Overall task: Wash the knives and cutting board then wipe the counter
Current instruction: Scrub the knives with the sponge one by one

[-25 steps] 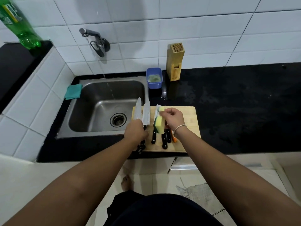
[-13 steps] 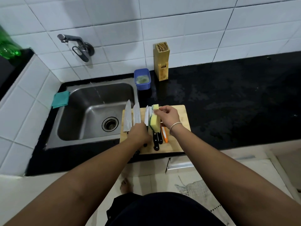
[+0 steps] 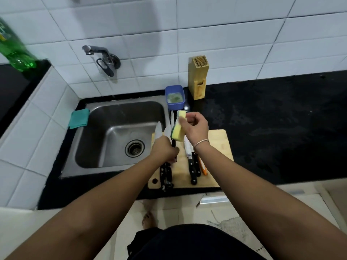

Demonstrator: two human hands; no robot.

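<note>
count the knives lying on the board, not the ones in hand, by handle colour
black-handled knives: 2
orange-handled knife: 1
total: 3

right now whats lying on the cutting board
On the cutting board lie two black-handled knives and an orange-handled tool. The left hand grips more knives over its left edge; the forearms cover part of the board.
</note>
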